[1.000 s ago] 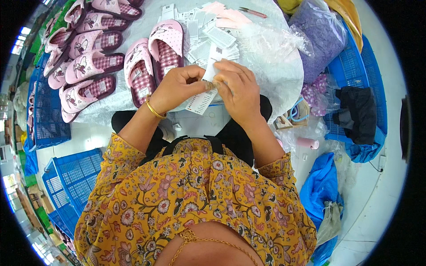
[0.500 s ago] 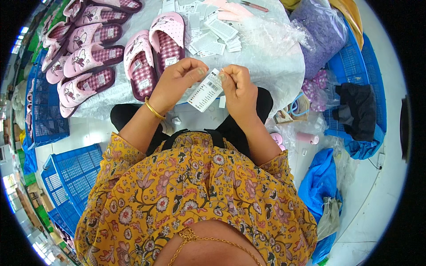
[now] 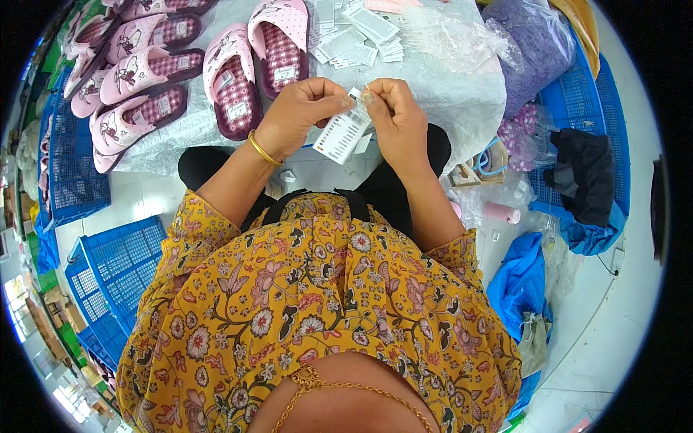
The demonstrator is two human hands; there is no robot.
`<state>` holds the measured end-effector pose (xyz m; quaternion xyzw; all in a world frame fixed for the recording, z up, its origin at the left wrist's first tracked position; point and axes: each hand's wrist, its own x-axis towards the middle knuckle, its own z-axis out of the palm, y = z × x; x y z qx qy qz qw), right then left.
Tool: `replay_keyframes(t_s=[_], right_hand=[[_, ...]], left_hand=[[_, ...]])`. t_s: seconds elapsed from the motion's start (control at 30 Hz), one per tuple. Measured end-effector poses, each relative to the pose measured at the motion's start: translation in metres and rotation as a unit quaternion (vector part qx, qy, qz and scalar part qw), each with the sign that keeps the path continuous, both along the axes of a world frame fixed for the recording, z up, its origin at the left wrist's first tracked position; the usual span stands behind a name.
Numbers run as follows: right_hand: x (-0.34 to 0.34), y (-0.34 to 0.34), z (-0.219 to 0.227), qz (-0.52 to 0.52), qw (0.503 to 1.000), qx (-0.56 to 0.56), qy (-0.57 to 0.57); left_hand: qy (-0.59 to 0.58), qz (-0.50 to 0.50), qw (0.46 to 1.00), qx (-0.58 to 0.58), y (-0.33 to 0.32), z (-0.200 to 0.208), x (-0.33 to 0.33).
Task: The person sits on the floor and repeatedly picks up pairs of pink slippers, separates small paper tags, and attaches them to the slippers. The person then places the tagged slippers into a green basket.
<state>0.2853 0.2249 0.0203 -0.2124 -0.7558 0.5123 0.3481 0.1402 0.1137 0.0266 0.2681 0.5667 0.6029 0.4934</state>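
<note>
A white printed hang tag [image 3: 341, 139] hangs tilted between my hands, just past the table's near edge. My left hand [image 3: 309, 108], with a gold bangle at its wrist, pinches the tag near its upper end. Close beside it, my right hand [image 3: 394, 114] has thumb and forefinger pressed together at the tag's top corner; what lies between those fingertips is too small to make out. A pink slipper [image 3: 232, 83] with a plaid insole lies on the table left of my hands, beside its mate [image 3: 280, 50]. Loose white tags [image 3: 361, 32] are spread beyond my hands.
More pink slippers [image 3: 141, 119] are piled at the table's left. Clear plastic wrap [image 3: 447, 36] and a bagged purple bundle [image 3: 530, 54] lie right. Blue crates [image 3: 119, 270] stand on the floor, one holding dark cloth [image 3: 581, 173]. A blue sack [image 3: 521, 281] lies at right.
The left fingers have come in onto the tag's upper end, and both hands now meet there. The table and slippers sit higher in the picture.
</note>
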Motion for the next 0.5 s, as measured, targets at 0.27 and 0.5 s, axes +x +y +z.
replay_keyframes(t_s=[0.27, 0.5], right_hand=[[-0.004, -0.003, -0.003, -0.009, 1.0, -0.014, 0.008], [-0.006, 0.0, -0.009, -0.001, 0.999, -0.039, 0.0]], left_hand=[[0.052, 0.041, 0.998, 0.004, -0.001, -0.005, 0.01], [-0.004, 0.04, 0.999, 0.017, 0.0, -0.011, 0.013]])
